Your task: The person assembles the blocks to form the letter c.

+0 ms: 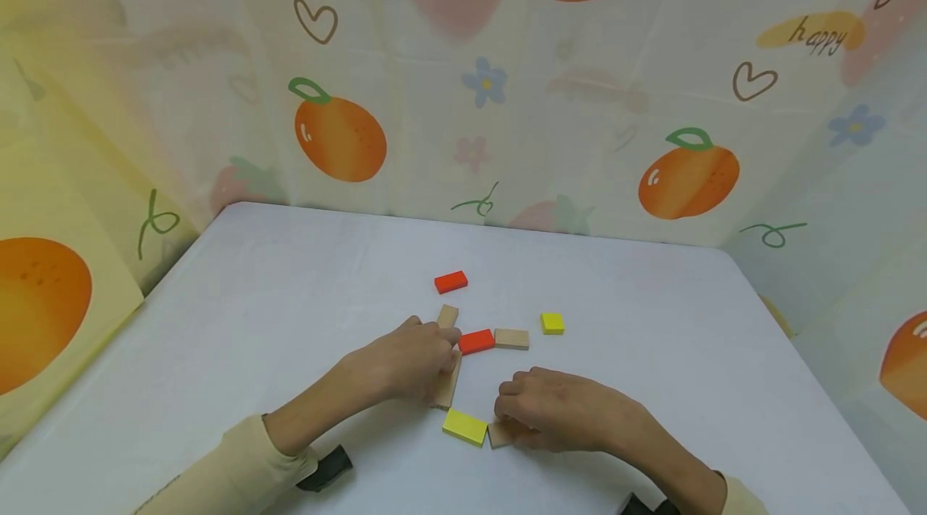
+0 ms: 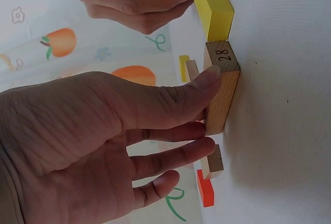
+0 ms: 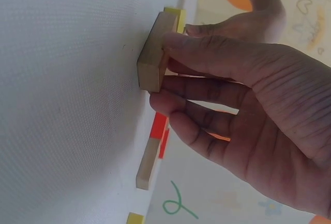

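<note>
While flat, block 28 (image 2: 222, 87) lengthwise away.

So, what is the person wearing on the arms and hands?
Both hands, the left hand and the right hand, are bare, with no gloves or rings visible. Each arm has a pale cream sleeve ending near the wrist, with a black strap beside the cuff.

Blocks clustered mid-table (image 1: 290, 298); one block (image 1: 451, 282) behind cluster, another (image 1: 552, 323) right, seemingly apart.
</note>
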Demonstrator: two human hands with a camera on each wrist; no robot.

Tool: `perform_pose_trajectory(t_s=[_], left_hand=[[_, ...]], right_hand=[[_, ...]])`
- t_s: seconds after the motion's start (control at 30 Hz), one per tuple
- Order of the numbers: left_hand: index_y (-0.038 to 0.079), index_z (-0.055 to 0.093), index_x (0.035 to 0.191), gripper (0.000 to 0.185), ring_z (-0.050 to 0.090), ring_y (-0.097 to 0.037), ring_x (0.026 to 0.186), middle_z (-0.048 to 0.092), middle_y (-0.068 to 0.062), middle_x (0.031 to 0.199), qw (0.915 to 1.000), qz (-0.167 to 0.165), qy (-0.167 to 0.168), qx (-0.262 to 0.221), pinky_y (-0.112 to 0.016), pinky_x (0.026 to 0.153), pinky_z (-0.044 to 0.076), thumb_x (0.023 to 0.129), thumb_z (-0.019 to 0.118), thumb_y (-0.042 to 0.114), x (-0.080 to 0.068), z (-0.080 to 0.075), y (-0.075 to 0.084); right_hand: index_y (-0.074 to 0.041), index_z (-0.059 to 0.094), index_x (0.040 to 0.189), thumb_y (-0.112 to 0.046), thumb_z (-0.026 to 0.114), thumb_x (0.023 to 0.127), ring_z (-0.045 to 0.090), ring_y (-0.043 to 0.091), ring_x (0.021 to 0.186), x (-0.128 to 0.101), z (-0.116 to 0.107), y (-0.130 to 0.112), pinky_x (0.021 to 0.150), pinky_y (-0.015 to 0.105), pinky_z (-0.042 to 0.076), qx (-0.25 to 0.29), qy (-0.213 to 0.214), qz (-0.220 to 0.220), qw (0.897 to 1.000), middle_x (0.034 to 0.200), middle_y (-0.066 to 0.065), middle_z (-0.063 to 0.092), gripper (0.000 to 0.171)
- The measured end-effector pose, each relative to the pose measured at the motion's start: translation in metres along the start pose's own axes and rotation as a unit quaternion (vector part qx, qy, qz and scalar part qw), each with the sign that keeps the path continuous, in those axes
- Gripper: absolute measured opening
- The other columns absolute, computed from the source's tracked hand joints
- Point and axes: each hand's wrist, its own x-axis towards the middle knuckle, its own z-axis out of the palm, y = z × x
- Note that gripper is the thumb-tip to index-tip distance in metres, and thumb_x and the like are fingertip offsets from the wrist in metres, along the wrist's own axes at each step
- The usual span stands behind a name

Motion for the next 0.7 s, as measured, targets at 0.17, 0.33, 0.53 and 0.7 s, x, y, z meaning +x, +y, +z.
perform_pose_trajectory(t_s=[0.17,0.33,0.53,0.7], left_hand=[[0.017,0.083,0.104,0.030,0.063,-0.013,0.093,0.068,0.002,0.106,1.0000,0.000,0.002,0.001,-0.035,0.089,0.054,0.078,0.093,0.027,0.0001,0.0004,0.0002],[0.017,0.083,0.105,0.030,0.063,-0.013,0.093,0.069,0.002,0.106,1.0000,-0.003,-0.001,0.002,-0.034,0.090,0.055,0.078,0.093,0.027,0.0000,-0.0006,0.0009],[0.017,0.083,0.106,0.032,0.063,-0.013,0.093,0.069,0.001,0.106,1.0000,-0.004,-0.003,0.000,-0.035,0.090,0.055,0.078,0.093,0.027,-0.0002,-0.0012,0.0008],[0.017,0.083,0.106,0.031,0.062,-0.012,0.091,0.068,0.001,0.104,1.0000,0.000,0.000,0.000,-0.035,0.090,0.055,0.078,0.093,0.027,0.0004,0.0000,0.0005]], right_hand=[[-0.024,0.075,0.105,-0.022,0.081,0.093,0.052,-0.002,0.082,-0.0013,0.0005,0.0007,0.084,0.015,0.052,-0.004,0.006,-0.006,1.000,0.089,-0.015,0.066,0.014],[-0.023,0.075,0.106,-0.022,0.081,0.093,0.052,-0.001,0.081,-0.0019,0.0002,0.0006,0.084,0.015,0.052,-0.004,0.011,-0.009,1.000,0.089,-0.014,0.067,0.015],[-0.023,0.075,0.106,-0.022,0.081,0.093,0.052,-0.001,0.082,-0.0014,0.0002,0.0004,0.086,0.016,0.052,-0.004,0.009,-0.008,1.000,0.090,-0.014,0.067,0.015],[-0.023,0.075,0.106,-0.023,0.079,0.094,0.051,-0.002,0.081,-0.0020,0.0000,0.0009,0.084,0.015,0.052,0.002,0.009,-0.010,1.000,0.089,-0.015,0.067,0.013]])
